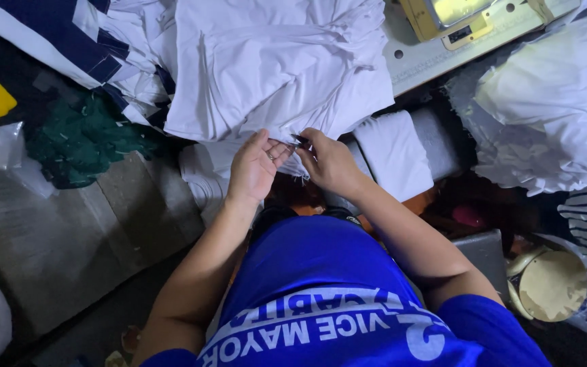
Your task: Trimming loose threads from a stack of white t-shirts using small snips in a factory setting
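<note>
Your left hand (253,166) lies open, palm up, fingers loose under the hanging edge of the white folded cloth pile (273,68). Your right hand (327,163) pinches a small dark tool (299,139) against that same edge, beside the grey sewing machine table (436,58).

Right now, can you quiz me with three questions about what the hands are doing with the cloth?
1. True or false: the left hand and right hand both touch the white fabric pile.
2. What colour is the crumpled cloth to the left of the hands?
A. red
B. green
C. pink
3. Which hand pinches a small dark tool?

Key: 1 true. 2 B. 3 the right hand.
</note>
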